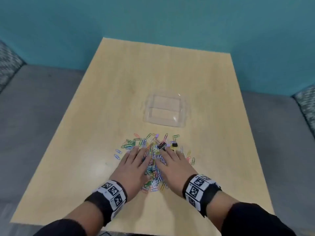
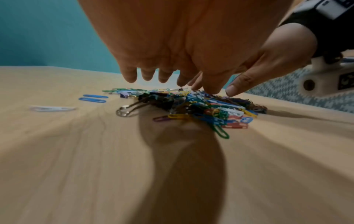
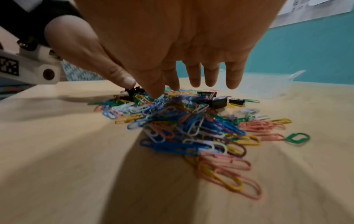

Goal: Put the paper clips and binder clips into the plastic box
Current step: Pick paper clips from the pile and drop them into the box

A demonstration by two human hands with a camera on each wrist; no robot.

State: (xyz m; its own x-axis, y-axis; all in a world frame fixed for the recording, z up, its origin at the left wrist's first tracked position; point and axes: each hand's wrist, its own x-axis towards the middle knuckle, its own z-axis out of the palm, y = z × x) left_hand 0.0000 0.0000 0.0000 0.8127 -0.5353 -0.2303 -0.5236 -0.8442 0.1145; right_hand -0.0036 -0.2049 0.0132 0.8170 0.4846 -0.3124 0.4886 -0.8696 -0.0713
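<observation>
While both palms face down, left hand (image 1: 132,165) and right hand (image 1: 174,165) flank the paper clips (image 1: 154,169), fingers (image 3: 232,77) straight

The paper clips (image 1: 154,165) lie in one loose heap on the table, many colours mixed: blue, green, yellow, pink, white, purple. Some single clips are scattered around the heap, for example three blue ones (image 1: 117,154) at its left side. Several black binder clips (image 1: 161,145) sit on the far part of the heap. The box (image 1: 166,110) is clear plastic, open, empty, and stands just behind the heap
</observation>
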